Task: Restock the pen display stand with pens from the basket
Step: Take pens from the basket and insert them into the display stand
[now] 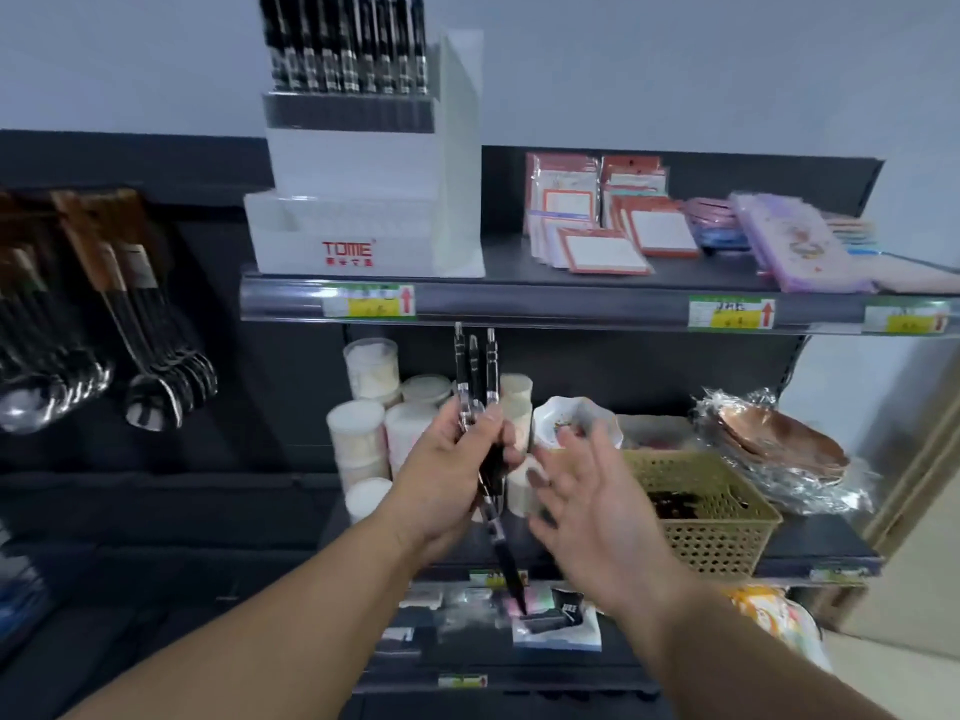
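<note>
Black click pens (pixel 475 376), several in a bunch, stand upright in the left hand (pixel 452 454), whose fingers and thumb curl round their middles, left of a tan perforated plastic basket (pixel 727 543) on the lower shelf. One pen hangs lower from the grip, tip down. Between that hand and the basket, the right hand (pixel 587 501) is spread wide, fingers straight, holding nothing. Dark pens (pixel 675 504) lie inside the basket. Above and left of the basket, on the upper shelf, sits a white tiered plastic display stand (pixel 363 163), its top tier holding a row of black pens (pixel 345 49).
</note>
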